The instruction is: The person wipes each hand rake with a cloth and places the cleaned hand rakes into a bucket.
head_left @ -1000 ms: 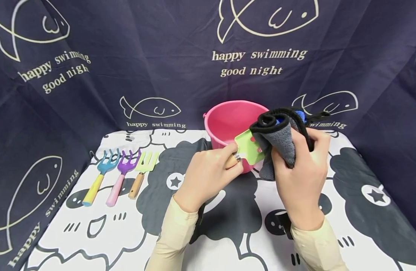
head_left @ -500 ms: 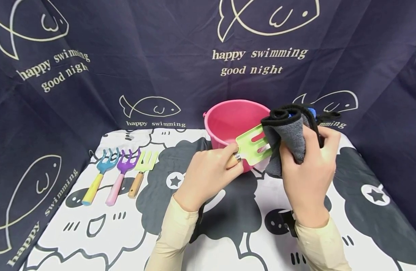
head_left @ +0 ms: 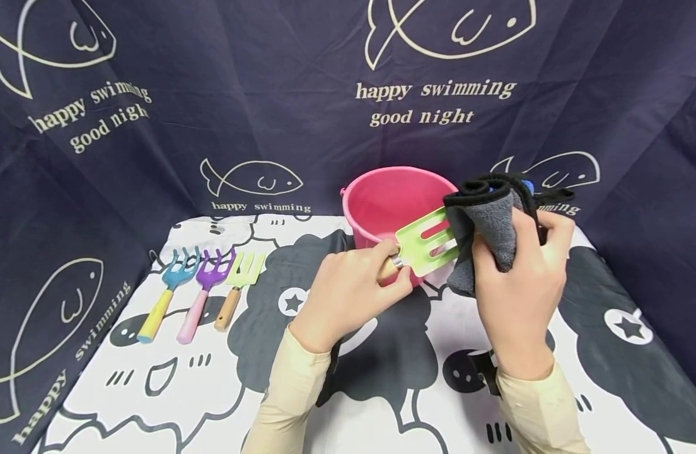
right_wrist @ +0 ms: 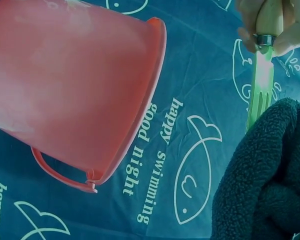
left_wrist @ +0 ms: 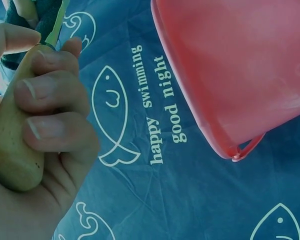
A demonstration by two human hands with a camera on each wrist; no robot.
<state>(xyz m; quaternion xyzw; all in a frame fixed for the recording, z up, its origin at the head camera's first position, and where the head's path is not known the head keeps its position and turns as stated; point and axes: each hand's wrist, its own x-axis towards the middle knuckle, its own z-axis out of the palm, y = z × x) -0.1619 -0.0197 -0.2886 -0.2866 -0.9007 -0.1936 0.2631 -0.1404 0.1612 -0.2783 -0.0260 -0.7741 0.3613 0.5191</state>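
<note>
My left hand (head_left: 353, 287) grips the wooden handle (left_wrist: 20, 135) of a small garden fork (head_left: 424, 243) with a light green slotted head. The fork points right and slightly up, in front of the pink bucket. In my right hand (head_left: 521, 284) is a bunched grey cloth (head_left: 487, 224) with black edging and a bit of blue showing. The cloth covers the ends of the fork's tines. Seen from the right wrist, the green head (right_wrist: 262, 85) runs from the left hand's fingers down behind the dark fuzzy cloth (right_wrist: 270, 175).
A pink bucket (head_left: 359, 217) stands behind the hands near the back curtain. On the left of the patterned tablecloth lie three hand forks: a blue one with yellow handle (head_left: 157, 315), a purple one with pink handle (head_left: 191, 317), and a green one with wooden handle (head_left: 227, 310).
My right hand has moved the cloth to the right along the fork, uncovering more of its green slotted head. The left hand has stayed nearly in place.
</note>
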